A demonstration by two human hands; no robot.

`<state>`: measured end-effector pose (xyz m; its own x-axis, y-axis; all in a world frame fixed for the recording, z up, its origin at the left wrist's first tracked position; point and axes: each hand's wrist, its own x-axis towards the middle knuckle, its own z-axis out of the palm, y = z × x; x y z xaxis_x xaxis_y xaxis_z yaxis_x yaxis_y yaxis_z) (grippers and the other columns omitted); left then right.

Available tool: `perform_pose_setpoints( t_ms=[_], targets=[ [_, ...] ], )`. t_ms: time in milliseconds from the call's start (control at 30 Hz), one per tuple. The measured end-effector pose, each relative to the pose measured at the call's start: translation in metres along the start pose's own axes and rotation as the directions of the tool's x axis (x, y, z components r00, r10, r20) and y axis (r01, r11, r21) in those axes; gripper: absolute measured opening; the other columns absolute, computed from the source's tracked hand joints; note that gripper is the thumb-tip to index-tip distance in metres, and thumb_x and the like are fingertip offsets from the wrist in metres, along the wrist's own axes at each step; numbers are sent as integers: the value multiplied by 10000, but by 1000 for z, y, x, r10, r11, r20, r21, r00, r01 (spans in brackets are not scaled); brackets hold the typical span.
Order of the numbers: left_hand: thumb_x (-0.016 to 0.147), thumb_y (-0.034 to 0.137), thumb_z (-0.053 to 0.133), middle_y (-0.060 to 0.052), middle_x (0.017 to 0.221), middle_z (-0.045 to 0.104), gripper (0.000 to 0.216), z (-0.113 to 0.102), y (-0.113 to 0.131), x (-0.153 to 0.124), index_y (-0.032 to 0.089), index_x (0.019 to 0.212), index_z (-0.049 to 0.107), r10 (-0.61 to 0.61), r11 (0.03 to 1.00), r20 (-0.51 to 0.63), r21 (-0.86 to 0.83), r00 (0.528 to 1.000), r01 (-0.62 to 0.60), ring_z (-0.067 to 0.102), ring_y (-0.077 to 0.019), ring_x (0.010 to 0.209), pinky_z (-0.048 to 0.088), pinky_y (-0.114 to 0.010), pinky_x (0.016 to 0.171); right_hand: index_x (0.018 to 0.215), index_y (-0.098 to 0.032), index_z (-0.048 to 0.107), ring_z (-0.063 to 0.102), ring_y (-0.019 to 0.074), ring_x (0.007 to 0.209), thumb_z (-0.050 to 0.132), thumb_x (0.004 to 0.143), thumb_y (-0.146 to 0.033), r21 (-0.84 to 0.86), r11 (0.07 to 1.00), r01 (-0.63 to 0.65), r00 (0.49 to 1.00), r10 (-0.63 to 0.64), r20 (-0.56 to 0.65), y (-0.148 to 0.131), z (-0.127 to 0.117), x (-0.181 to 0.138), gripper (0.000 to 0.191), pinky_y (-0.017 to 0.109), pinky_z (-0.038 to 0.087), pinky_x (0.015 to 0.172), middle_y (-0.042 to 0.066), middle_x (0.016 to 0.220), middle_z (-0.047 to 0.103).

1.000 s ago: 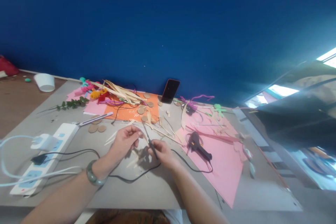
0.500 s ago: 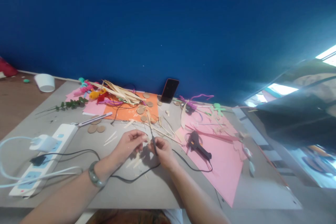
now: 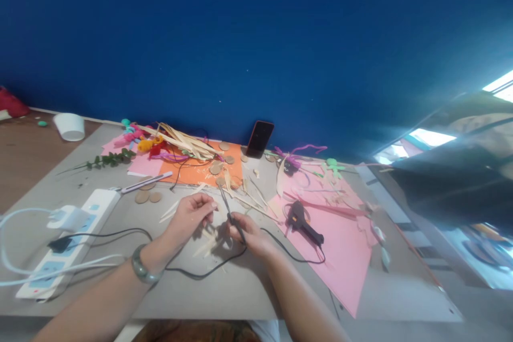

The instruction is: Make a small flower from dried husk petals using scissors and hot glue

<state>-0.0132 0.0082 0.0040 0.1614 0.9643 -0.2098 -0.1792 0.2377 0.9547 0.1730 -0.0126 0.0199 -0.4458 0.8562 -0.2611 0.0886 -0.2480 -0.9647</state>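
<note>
Left of the glue gun point(image 3: 301, 220), nearest: left hand point(image 3: 191, 219), a green bangle point(image 3: 145, 267) on its wrist, thumb and forefinger pressed together; whatever they may pinch is too small to tell.
Right hand point(image 3: 250, 235): just left of the glue gun, thumb and fingers gripping a slim dark tool point(image 3: 225, 202) that slants away from the body; scissors or tweezers, I cannot tell.
Pale scraps point(image 3: 207, 243): left of the glue gun, on the grey table point(image 3: 224, 299) between the hands.
Power strip point(image 3: 105, 202): well left of the glue gun, plugs in it, its small markings too blurred to read.
Pink sheet point(image 3: 344, 272): under the glue gun.
Box cutter point(image 3: 148, 181): left of the glue gun and slightly beyond, beside wooden discs point(image 3: 141, 196).
Orange sheet point(image 3: 174, 175): beyond the glue gun, leftward, bearing white handwritten-looking marks, illegible.
Phone point(image 3: 260, 138): beyond the glue gun, to its left, propped against the blue wall point(image 3: 240, 37), screen dark.
</note>
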Motion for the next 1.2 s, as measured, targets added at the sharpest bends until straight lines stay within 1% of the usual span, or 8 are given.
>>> perform_pose_setpoints(
  t_ms=[200,367,633,867,1000,1067,1100,1200],
  targets=[
    [756,317,666,29,492,576,180,-2,0,1,148,731,610,19,1000,14,11,1000,-20,454,-59,414,346,-164,422,649,-172,452,343,89,574,678,618,-671,-60,998,-27,997,31,72,-1,-3,0,549,231,258,521,-45,602,402],
    [763,311,660,29,490,574,175,-3,0,0,147,727,611,23,1000,28,20,999,-23,438,-56,409,331,-164,417,643,-164,456,333,82,569,676,597,-689,-83,996,-44,994,52,93,0,-5,-1,571,225,237,516,-50,594,391],
    [756,309,662,31,482,567,175,-3,1,-1,146,714,611,20,999,20,30,1000,-20,430,-56,401,320,-164,410,618,-174,417,284,73,550,665,641,-663,-120,992,-50,994,61,94,5,-7,0,549,218,198,496,-62,575,339],
    [749,322,670,31,482,565,190,-3,3,-2,148,707,609,20,999,8,28,1000,-20,425,-56,400,319,-165,408,604,-177,393,258,76,563,616,630,-732,-153,987,-44,991,62,116,0,-8,-1,598,227,188,501,-58,589,310],
    [745,317,667,31,479,564,183,-3,2,-2,147,709,610,26,999,6,27,1000,-26,426,-56,398,321,-166,406,595,-178,391,248,71,548,619,672,-684,-156,986,-59,989,79,124,0,-8,-2,560,228,182,496,-64,566,301],
    [742,308,667,34,473,560,177,-2,2,-1,146,703,606,25,1000,1,19,1000,-25,424,-52,397,320,-160,403,592,-179,396,247,68,529,626,698,-633,-159,985,-72,989,91,113,2,-8,-2,520,226,186,489,-68,550,304],
    [736,301,669,37,466,556,171,-2,3,-1,146,703,604,23,1000,-5,14,1000,-23,421,-50,394,319,-156,401,587,-181,396,249,67,521,630,709,-603,-160,984,-72,992,87,89,4,-7,-1,498,226,190,487,-68,543,309],
    [713,277,671,35,475,566,154,-2,10,0,150,693,586,35,999,-44,-23,998,-36,430,-47,392,322,-150,391,560,-187,394,281,73,509,619,736,-533,-160,987,-24,998,16,-54,8,-7,4,448,229,223,489,-59,528,346]
  ],
)
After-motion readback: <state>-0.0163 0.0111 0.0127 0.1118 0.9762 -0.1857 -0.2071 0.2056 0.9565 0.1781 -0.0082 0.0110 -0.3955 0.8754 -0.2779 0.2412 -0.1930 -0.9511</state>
